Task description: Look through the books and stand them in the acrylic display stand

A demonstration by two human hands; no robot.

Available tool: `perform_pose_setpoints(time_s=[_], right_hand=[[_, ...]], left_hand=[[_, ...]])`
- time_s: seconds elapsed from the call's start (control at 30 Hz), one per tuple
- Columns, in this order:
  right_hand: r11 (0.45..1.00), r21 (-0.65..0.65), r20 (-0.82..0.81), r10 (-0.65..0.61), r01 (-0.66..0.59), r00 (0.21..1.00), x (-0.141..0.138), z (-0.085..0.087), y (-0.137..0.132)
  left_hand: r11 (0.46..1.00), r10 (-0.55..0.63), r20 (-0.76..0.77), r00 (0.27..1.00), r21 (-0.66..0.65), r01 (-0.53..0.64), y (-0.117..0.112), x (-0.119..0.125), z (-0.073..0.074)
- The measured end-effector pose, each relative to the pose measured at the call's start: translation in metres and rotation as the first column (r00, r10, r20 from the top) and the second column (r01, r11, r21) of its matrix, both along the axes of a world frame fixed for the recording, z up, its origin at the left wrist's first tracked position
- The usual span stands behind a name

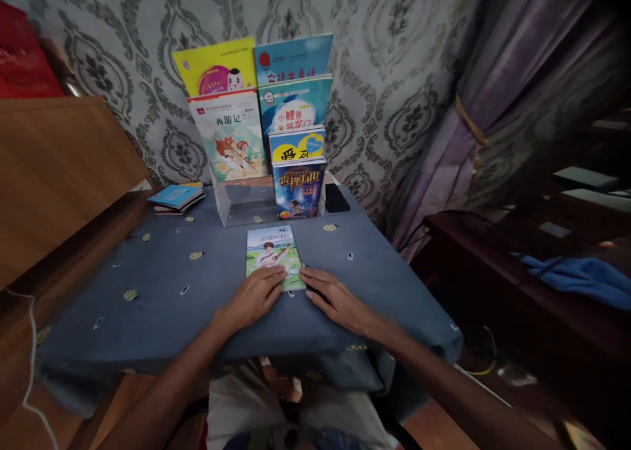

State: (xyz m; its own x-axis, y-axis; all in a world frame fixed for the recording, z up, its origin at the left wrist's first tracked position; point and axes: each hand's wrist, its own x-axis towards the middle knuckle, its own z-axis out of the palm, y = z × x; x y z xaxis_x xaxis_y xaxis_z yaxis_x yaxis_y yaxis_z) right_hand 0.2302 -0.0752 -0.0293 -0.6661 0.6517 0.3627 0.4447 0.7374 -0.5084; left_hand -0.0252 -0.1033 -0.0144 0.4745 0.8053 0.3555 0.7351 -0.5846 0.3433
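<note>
A green-covered book (273, 251) lies flat on the blue tablecloth (162, 286) in front of me. My left hand (256, 297) rests flat on the book's near left corner, fingers stretched out. My right hand (335, 300) lies flat on the cloth at the book's near right corner, fingertips touching its edge. Behind the book stands a clear tiered display stand (236, 203) holding several upright books, among them a dark blue one (298, 188) in the front row, a white one (230, 135) and a yellow one (217, 66).
A small stack of books (176, 198) lies at the table's back left. A black phone (336, 198) lies right of the stand. A wooden cabinet (54, 167) stands on the left, a purple curtain (473, 121) and dark furniture with a blue cloth (582, 279) on the right.
</note>
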Motion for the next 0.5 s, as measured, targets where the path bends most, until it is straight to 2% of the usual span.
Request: perform_pose_setpoints(time_s=[0.13, 0.27, 0.4, 0.5], right_hand=[[0.999, -0.002, 0.047, -0.050, 0.050, 0.998, -0.013, 0.003, 0.028], [0.992, 0.037, 0.158, -0.128, 0.124, 0.979, -0.040, 0.011, 0.070], [0.962, 0.098, 0.194, -0.270, 0.255, 0.943, -0.068, 0.011, 0.106], [0.937, 0.127, 0.193, -0.346, 0.327, 0.918, -0.084, 0.005, 0.117]], left_hand=[[0.996, 0.085, -0.007, 0.996, -0.002, -0.085, 0.036, -0.023, -0.004], [0.964, 0.264, -0.074, 0.962, -0.025, -0.266, 0.073, -0.041, -0.009], [0.889, 0.455, 0.093, 0.886, -0.106, -0.445, 0.095, -0.048, -0.015], [0.868, 0.495, 0.226, 0.839, -0.166, -0.468, 0.100, -0.047, -0.019]])
